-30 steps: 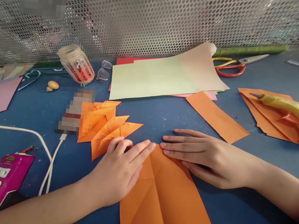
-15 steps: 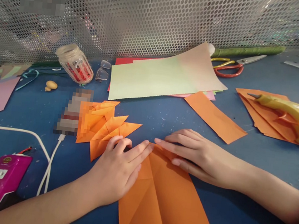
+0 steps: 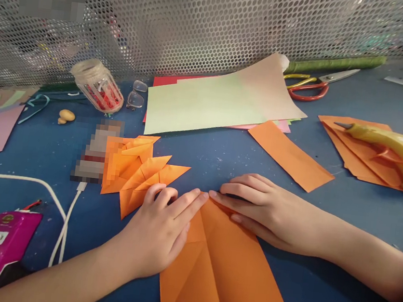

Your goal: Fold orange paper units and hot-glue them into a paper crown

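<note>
A creased sheet of orange paper (image 3: 235, 271) lies on the blue table in front of me, with fold lines crossing it. My left hand (image 3: 163, 229) is at its far left side, index and middle fingertips pressing near the top point, thumb bent in. Across from it, my right hand (image 3: 260, 211) has fingers and thumb along the far right edge, gripping a narrow folded part. The fingertips of both hands nearly meet at the top. Just beyond my left hand sit several pointed folded orange paper pieces (image 3: 144, 169), overlapping one another.
A blurred object with a white cable (image 3: 70, 213) lies left, beyond a purple power strip (image 3: 13, 231). Behind are a jar (image 3: 101, 91), glasses (image 3: 135, 99), pale paper sheets (image 3: 206, 108) and scissors (image 3: 314, 88). An orange strip (image 3: 290, 156) and yellow glue gun (image 3: 387, 143) lie right.
The view has shifted very slightly. Both hands stay almost in place on the orange paper, the right fingertips making only a tiny movement.
</note>
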Tool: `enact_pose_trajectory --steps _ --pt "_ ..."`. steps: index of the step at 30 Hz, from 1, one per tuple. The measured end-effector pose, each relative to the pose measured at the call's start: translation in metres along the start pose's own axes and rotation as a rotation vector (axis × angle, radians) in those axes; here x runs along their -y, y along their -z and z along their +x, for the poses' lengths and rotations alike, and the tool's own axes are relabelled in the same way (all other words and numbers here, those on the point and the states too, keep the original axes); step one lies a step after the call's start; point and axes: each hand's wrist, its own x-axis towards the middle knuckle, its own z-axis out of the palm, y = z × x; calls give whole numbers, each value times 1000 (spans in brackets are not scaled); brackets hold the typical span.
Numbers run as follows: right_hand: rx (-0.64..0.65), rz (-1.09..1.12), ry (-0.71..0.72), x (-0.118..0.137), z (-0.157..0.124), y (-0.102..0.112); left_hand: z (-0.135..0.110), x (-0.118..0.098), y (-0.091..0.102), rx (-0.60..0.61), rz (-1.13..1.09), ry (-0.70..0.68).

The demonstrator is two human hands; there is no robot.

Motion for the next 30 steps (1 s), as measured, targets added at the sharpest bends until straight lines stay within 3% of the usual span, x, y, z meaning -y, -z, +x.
enact_pose_trajectory --steps 7,15,19,23,30 --pt "-6 -111 75 0 2 3 -1 0 -1 -3 -13 7" --pt "-59 -30 0 -2 -2 18 3 3 5 23 -46 11" --pt "-171 50 -92 -3 -3 16 0 3 0 28 -37 18" --pt "-253 109 -309 4 -1 4 -7 2 -9 -19 -37 24" --pt "-217 180 -448 31 8 -10 -10 1 -13 -53 -74 23"
